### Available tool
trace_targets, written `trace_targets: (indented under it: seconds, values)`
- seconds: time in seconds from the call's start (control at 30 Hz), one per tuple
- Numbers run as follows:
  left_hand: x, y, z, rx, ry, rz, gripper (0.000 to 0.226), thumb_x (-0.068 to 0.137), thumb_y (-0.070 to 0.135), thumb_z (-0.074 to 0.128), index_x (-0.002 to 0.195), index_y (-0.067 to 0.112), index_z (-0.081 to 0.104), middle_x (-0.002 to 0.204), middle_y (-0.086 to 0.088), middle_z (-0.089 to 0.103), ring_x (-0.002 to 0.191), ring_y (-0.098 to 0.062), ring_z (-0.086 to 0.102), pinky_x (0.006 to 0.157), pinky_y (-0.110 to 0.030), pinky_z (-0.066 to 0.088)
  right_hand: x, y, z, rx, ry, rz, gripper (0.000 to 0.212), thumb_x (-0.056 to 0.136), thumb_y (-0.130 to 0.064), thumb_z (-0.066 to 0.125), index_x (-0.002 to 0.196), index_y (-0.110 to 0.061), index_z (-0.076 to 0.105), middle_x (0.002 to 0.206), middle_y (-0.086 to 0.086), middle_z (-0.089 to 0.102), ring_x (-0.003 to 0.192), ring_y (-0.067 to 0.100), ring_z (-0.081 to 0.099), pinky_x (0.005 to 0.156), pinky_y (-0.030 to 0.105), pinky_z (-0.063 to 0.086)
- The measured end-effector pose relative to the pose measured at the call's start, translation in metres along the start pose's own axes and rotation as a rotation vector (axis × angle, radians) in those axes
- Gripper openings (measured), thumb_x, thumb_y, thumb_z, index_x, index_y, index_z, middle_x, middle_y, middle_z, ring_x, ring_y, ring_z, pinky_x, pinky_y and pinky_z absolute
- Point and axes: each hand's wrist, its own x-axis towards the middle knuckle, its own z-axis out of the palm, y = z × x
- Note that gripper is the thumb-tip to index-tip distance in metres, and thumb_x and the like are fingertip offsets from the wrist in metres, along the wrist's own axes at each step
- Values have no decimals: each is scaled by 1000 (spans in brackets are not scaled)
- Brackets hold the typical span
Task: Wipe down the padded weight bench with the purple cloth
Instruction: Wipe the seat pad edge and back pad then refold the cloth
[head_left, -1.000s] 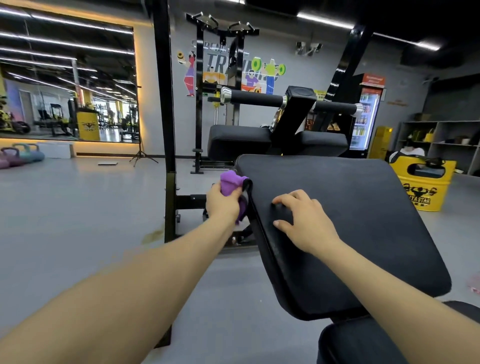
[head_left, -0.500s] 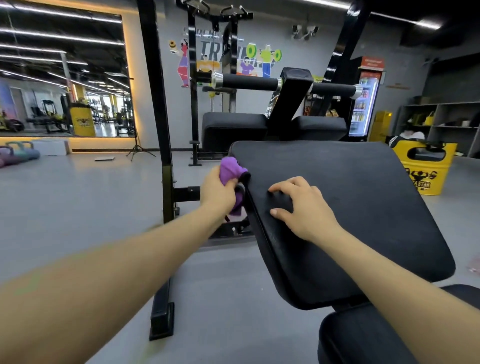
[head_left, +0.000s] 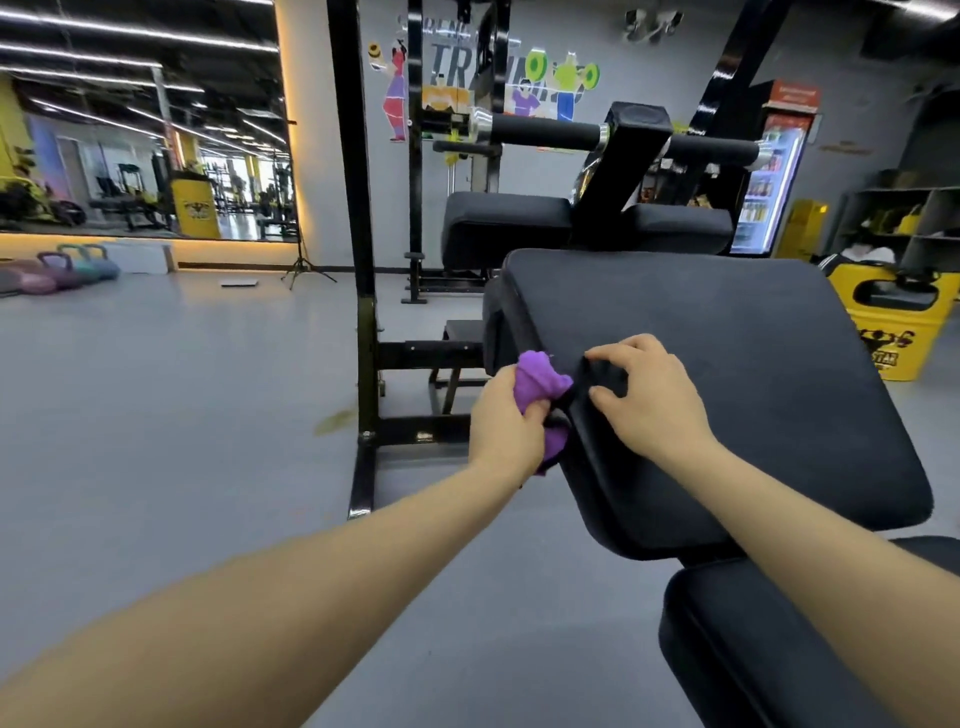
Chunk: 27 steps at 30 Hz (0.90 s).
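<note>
The black padded bench back slopes across the right half of the view, and a second black pad sits below it at the lower right. My left hand grips a bunched purple cloth and holds it against the pad's left side edge, about midway along it. My right hand rests on the top of the pad just beside the cloth, fingers bent with the tips pressing the padding.
A black upright frame post with crossbars stands left of the bench. Foam roller bars and further black pads rise behind it. A yellow bin stands at the right, kettlebells at the far left on the grey floor.
My left hand has slid the cloth down the pad's left edge toward me, away from the top corner. The right hand has stayed on the pad near that edge.
</note>
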Motion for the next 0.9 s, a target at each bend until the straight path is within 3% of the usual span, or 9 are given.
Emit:
trace_targets:
  seconds: [0.17, 0.37, 0.5, 0.6, 0.67, 0.8, 0.9]
  values:
    - [71, 18, -6, -88, 171, -187, 23, 91, 16, 53, 113, 9, 56, 115, -11, 62, 107, -29, 58, 87, -33, 45, 6, -10, 0, 11, 4, 51, 37, 86, -11, 59, 122, -21, 58, 124, 4, 50, 114, 25, 50, 91, 37, 46]
    - [25, -4, 7, -111, 93, -75, 26, 89, 9, 50, 113, 14, 55, 118, -8, 56, 108, -26, 55, 90, -36, 45, -6, -11, 5, -39, 55, 61, 37, 85, -11, 58, 121, -20, 60, 122, 5, 51, 108, 27, 54, 88, 35, 45]
    - [-21, -20, 12, -163, 23, 18, 25, 88, 8, 52, 111, 15, 57, 116, -3, 54, 101, -17, 53, 83, -22, 39, -12, -12, 5, -44, 63, 68, 34, 83, -9, 59, 117, -17, 63, 117, 8, 54, 105, 28, 56, 89, 34, 44]
    - [14, -12, 11, -150, 75, -20, 19, 88, 12, 55, 107, 9, 56, 113, -10, 56, 103, -28, 58, 87, -39, 49, -12, -12, 0, -59, 17, 87, 35, 83, -10, 62, 117, -17, 62, 117, 8, 55, 103, 27, 58, 90, 33, 44]
    - [42, 4, 6, -118, 127, -100, 22, 90, 16, 56, 109, 6, 54, 116, -13, 55, 105, -32, 57, 88, -42, 47, -14, -9, -4, -63, -8, 109, 36, 83, -11, 64, 118, -18, 61, 118, 6, 55, 101, 25, 58, 89, 31, 43]
    - [29, 6, 7, -87, 113, -64, 19, 91, 17, 54, 109, 8, 53, 115, -11, 55, 104, -29, 57, 84, -39, 47, -24, 3, -11, -35, -23, 177, 34, 84, -12, 64, 118, -18, 62, 118, 4, 56, 93, 16, 54, 83, 24, 39]
    - [-29, -6, 20, -95, 51, -28, 19, 91, 13, 51, 110, 10, 54, 115, -6, 50, 101, -22, 53, 83, -28, 42, -33, 7, -12, -38, -18, 191, 35, 83, -11, 65, 118, -17, 62, 120, 4, 55, 99, 19, 57, 84, 24, 39]
